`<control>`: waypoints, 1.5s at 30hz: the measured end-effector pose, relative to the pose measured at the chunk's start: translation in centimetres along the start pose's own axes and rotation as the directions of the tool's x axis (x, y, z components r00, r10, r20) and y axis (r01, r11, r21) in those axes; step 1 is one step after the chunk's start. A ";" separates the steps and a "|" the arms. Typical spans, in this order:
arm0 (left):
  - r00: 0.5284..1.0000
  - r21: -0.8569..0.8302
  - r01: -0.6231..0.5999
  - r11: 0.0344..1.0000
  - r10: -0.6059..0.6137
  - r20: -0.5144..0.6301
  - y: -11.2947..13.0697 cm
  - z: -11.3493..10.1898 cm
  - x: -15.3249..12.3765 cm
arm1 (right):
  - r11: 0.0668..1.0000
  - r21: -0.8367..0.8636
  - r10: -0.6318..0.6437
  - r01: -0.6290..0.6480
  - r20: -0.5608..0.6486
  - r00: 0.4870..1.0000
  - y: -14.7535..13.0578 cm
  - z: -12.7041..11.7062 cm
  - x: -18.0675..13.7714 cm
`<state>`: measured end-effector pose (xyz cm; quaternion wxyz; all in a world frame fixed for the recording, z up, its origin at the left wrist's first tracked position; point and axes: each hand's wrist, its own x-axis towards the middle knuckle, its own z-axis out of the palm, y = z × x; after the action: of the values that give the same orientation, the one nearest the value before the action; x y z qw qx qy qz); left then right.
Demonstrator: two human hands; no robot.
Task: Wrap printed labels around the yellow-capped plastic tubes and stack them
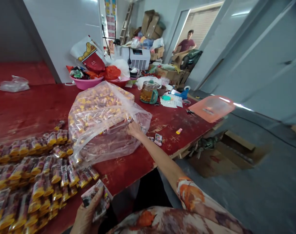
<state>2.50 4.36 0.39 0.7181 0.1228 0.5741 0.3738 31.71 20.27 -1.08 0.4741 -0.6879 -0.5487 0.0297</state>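
Observation:
My left hand [89, 211] is low at the table's near edge, fingers wrapped round a small bundle of snack packets [95, 196]. My right hand [134, 128] reaches forward into the mouth of a big clear plastic bag [101, 120] full of yellow-and-red packets; its fingers are partly hidden by the plastic. Rows of the same packets [31, 172] lie spread on the red table [35, 107] to my left.
A glass jar with a green lid [149, 92], papers, pink basins [85, 83] and a white appliance [135, 58] crowd the far end. An orange lid [211, 108] sticks out over the right edge. Cardboard [218, 156] lies on the floor. Another person [186, 42] stands far back.

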 end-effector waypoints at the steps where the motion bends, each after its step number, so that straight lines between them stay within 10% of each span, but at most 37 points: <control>1: 1.000 0.001 -0.008 1.000 0.008 0.003 0.1 0.1 0.2 | 1.000 -0.020 0.022 -0.021 0.035 0.999 -0.2 -0.3 -0.1; 10: 0.962 -0.109 -0.115 0.987 0.138 0.235 -0.5 2.5 0.6 | 0.960 0.151 0.181 -0.235 0.301 0.936 -3.5 -4.5 -6.4; 16: 0.962 -0.101 -0.163 0.981 0.181 0.204 -1.4 3.9 0.2 | 0.795 0.411 0.086 -0.446 0.651 0.754 -8.7 -6.9 -16.3; 27: 0.952 -0.019 -0.185 0.983 0.184 0.243 -1.5 3.8 0.8 | 0.808 0.493 0.018 -0.322 0.526 0.851 -9.2 -5.8 -16.8; 37: 0.953 -0.141 -0.190 0.972 0.217 0.213 -1.4 4.3 -0.5 | 0.706 0.606 0.029 -0.367 0.493 0.870 -7.9 -12.5 -19.0; 45: 0.945 -0.079 -0.120 0.990 0.138 0.297 -1.6 4.3 -0.4 | 0.829 0.549 -0.037 -0.104 0.239 0.970 -9.4 -11.9 -21.2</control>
<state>7.05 4.12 1.05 0.7747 0.1941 0.4369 0.4139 23.09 -4.18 1.71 0.5837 -0.5205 -0.5570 0.2794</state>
